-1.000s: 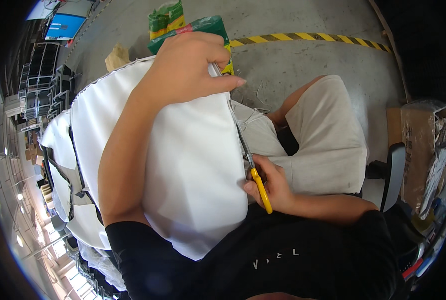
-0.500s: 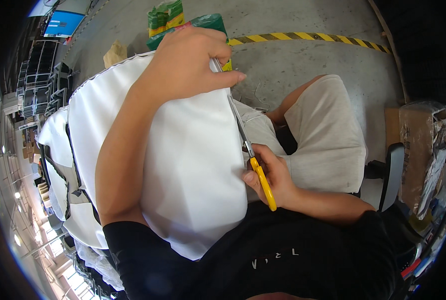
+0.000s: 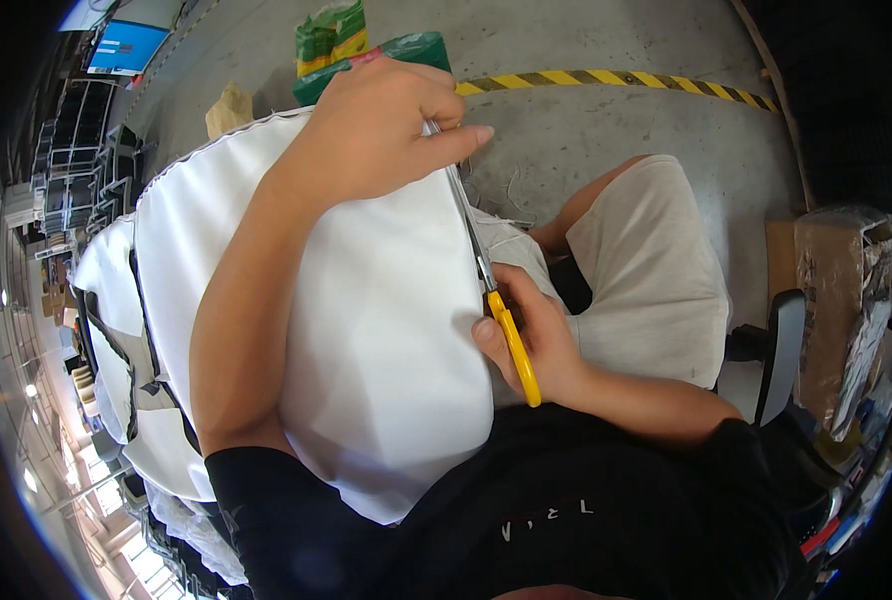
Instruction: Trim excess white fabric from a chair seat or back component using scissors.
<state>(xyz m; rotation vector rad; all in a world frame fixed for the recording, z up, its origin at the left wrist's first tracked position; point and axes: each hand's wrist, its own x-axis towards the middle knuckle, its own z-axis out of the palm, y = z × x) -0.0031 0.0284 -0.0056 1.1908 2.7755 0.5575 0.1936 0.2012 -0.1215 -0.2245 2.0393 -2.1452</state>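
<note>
A large white panel of smooth, leather-like material [image 3: 386, 330] lies across my lap and left side, its far border dark and stitched-looking. My left hand [image 3: 386, 125] reaches over its far right corner, fingers curled round the edge and thumb sticking out to the right. In my right hand [image 3: 546, 345] is a pair of scissors with yellow handles [image 3: 513, 350]. Their long metal blades run away from me along the panel's right edge, toward my left hand. The blade tips are hard to make out there.
Green and yellow bags [image 3: 406, 55] lie on the grey floor beyond my left hand. Yellow-black tape [image 3: 606, 77] crosses the floor. A plastic-wrapped carton [image 3: 831, 310] and a black armrest [image 3: 784, 355] stand at right. More white pieces [image 3: 111, 270] are at left.
My right hand and the scissors have moved slightly away from me and to the left along the panel's edge. My left hand keeps nearly the same place.
</note>
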